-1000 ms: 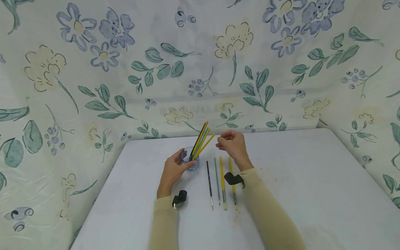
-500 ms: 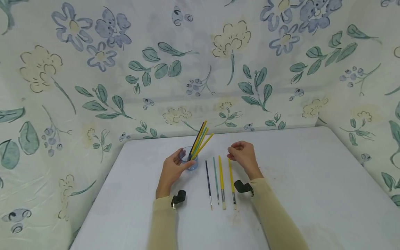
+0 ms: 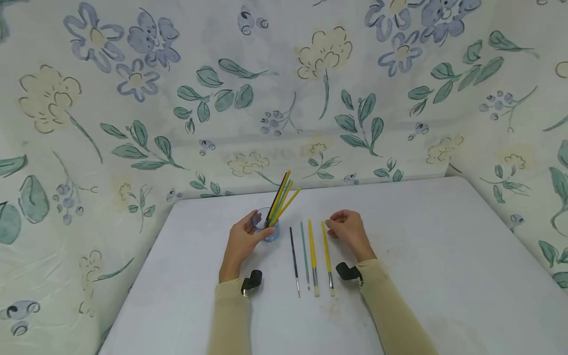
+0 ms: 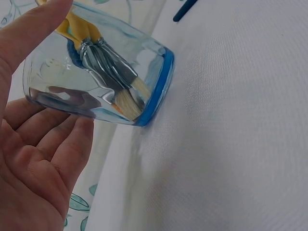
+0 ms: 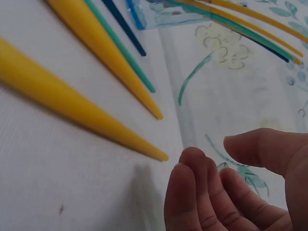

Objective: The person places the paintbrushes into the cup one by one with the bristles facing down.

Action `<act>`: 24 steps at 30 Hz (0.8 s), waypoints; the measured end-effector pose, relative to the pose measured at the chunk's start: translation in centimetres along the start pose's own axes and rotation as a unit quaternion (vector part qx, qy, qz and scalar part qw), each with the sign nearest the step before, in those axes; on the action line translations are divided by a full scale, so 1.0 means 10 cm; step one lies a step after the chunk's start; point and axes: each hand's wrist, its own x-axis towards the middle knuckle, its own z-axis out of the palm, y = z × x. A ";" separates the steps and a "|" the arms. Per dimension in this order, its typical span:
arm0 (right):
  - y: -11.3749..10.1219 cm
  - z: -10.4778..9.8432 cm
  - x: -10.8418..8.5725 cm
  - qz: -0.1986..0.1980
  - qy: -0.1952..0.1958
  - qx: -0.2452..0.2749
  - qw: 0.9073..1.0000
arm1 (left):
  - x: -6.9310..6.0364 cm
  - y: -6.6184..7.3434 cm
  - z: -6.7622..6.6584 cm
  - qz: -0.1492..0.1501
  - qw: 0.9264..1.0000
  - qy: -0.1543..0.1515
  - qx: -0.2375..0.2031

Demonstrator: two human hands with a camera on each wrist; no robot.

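Backdrop: flowered cloth [image 3: 284, 44] behind white table [image 3: 443, 256].
Left hand [image 3: 241, 241]: thumb and fingers curled round clear cup [image 3: 272, 236].
Right hand [image 3: 350, 230]: empty, thumb parted from bent fingers, just beside handle tip of outer yellow brush [image 3: 326, 246].
Cup: several brushes [image 3: 279, 201], bristles down, handles leaning right.
Table row: dark brush [image 3: 295, 261], teal brush [image 3: 305, 255], inner yellow brush [image 3: 312, 246], outer yellow.

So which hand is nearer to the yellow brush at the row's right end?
The right hand: it is beside the yellow brush, just off its handle tip. The left hand grips the cup, with three other brushes between.
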 end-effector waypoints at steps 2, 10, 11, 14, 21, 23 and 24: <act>0.02 -0.01 0.01 0.001 -0.003 -0.021 1.000 | 0.00 0.01 0.00 0.002 1.000 0.002 0.001; 0.09 -0.01 0.01 0.015 -0.013 -0.076 0.997 | 0.00 -0.01 0.01 -0.001 1.000 0.000 0.009; 0.09 0.00 0.00 0.018 -0.015 -0.082 0.996 | 0.00 -0.02 0.01 -0.001 1.000 -0.001 0.006; 0.10 0.02 -0.01 0.017 -0.018 -0.097 0.995 | 0.00 -0.03 0.01 0.001 1.000 -0.002 -0.001; 0.07 0.05 -0.05 0.001 -0.019 -0.131 0.991 | 0.00 -0.02 0.01 0.004 1.000 0.002 -0.004; 0.06 0.07 -0.06 0.001 -0.020 -0.146 0.989 | 0.01 -0.02 0.01 0.003 1.000 0.001 -0.003; 0.06 0.08 -0.07 0.001 -0.021 -0.154 0.988 | 0.01 -0.01 0.00 0.002 1.000 0.000 -0.004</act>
